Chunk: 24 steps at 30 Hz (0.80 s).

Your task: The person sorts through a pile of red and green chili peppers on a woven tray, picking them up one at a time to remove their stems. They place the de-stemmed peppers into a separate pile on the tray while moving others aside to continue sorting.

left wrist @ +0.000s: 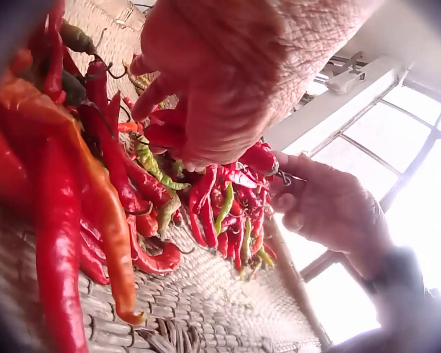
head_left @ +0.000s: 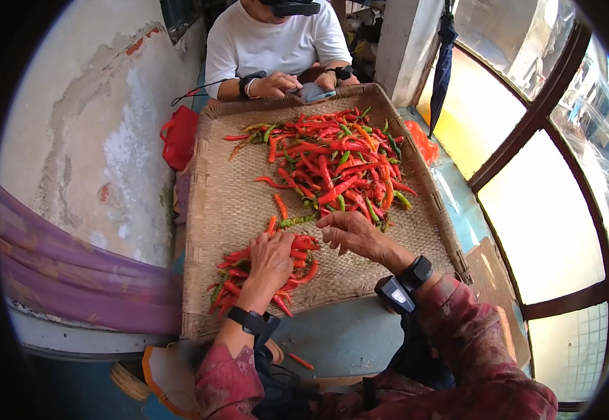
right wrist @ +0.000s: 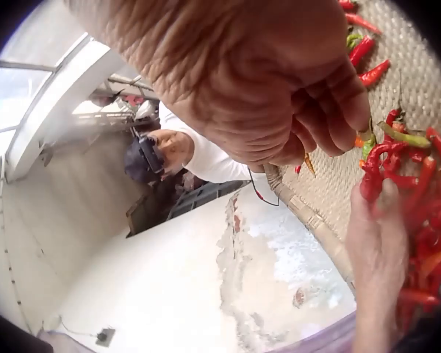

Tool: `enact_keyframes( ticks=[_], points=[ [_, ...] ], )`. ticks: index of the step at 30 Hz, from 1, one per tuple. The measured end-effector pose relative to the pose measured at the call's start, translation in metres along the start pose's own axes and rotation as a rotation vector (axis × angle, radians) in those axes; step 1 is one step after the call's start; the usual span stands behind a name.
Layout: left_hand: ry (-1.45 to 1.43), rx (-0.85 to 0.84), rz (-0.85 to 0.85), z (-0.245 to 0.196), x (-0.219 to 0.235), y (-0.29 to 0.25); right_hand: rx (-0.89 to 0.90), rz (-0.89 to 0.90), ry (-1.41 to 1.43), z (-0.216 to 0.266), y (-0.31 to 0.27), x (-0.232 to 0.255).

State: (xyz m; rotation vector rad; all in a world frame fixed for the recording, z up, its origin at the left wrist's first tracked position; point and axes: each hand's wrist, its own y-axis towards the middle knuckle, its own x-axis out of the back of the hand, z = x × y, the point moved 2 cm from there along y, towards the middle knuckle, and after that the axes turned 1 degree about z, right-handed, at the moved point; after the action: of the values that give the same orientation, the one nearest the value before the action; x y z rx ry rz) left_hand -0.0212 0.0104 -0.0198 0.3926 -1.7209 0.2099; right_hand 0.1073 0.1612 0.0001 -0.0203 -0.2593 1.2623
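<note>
My left hand (head_left: 271,260) is over the small pile of red peppers (head_left: 308,269) at the tray's near left, fingers curled round red peppers. In the left wrist view, one held pepper (left wrist: 259,159) points its stem toward my right hand (left wrist: 336,209). The right wrist view shows my left hand (right wrist: 380,257) with its thumb against a red pepper (right wrist: 370,184). My right hand (head_left: 357,238) hovers just right of it, fingers loosely bent, with no pepper visible in them; its thumb is hidden in the right wrist view.
A larger heap of red and green peppers (head_left: 339,161) lies at the far side of the woven tray (head_left: 224,171). Across it sits a person in white (head_left: 269,42) with a phone (head_left: 313,92). One pepper (head_left: 301,361) lies below the tray's near edge.
</note>
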Motion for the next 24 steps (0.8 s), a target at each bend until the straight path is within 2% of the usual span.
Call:
enact_keyframes(
  ticks=[1,3,6,7,8,10,12,14,15,16,19,21,24],
  points=[
    [-0.062,-0.023,-0.025,-0.003,0.001,0.0,0.001,-0.002,0.001,-0.006,0.0,-0.007],
    [-0.122,-0.048,-0.046,-0.008,0.0,-0.001,0.258,-0.015,-0.31,-0.014,0.001,-0.018],
    [-0.106,-0.124,-0.127,-0.016,0.005,-0.001,0.214,-0.013,-0.38,-0.011,0.001,-0.024],
    [-0.23,-0.034,-0.058,-0.019,0.012,-0.002,0.118,0.003,-0.34,0.001,-0.003,-0.023],
    [-0.354,0.056,0.011,-0.02,0.015,-0.002,0.12,0.004,-0.34,0.001,-0.002,-0.024],
    [-0.355,0.037,-0.048,-0.021,0.019,-0.003,0.034,-0.029,0.222,-0.002,0.001,-0.025],
    [-0.354,0.011,-0.112,-0.02,0.021,-0.003,0.029,-0.079,0.314,-0.005,0.005,-0.024],
    [-0.486,-0.028,-0.171,-0.018,0.02,-0.004,0.022,0.0,0.112,-0.008,0.007,-0.024],
    [-0.486,-0.029,-0.173,-0.019,0.02,-0.004,-0.004,-0.017,-0.005,-0.002,0.003,-0.025],
    [-0.49,-0.002,-0.132,-0.018,0.02,-0.004,-0.002,-0.016,-0.006,-0.003,0.002,-0.026],
    [-0.53,0.024,-0.081,-0.018,0.02,-0.005,0.101,-0.027,-0.14,-0.006,0.002,-0.025],
    [-0.569,0.022,-0.072,-0.019,0.019,-0.005,0.261,-0.06,-0.347,-0.007,0.004,-0.023],
    [-0.606,-0.006,-0.086,-0.02,0.019,-0.005,0.223,0.008,-0.281,-0.007,0.005,-0.019]
  ],
)
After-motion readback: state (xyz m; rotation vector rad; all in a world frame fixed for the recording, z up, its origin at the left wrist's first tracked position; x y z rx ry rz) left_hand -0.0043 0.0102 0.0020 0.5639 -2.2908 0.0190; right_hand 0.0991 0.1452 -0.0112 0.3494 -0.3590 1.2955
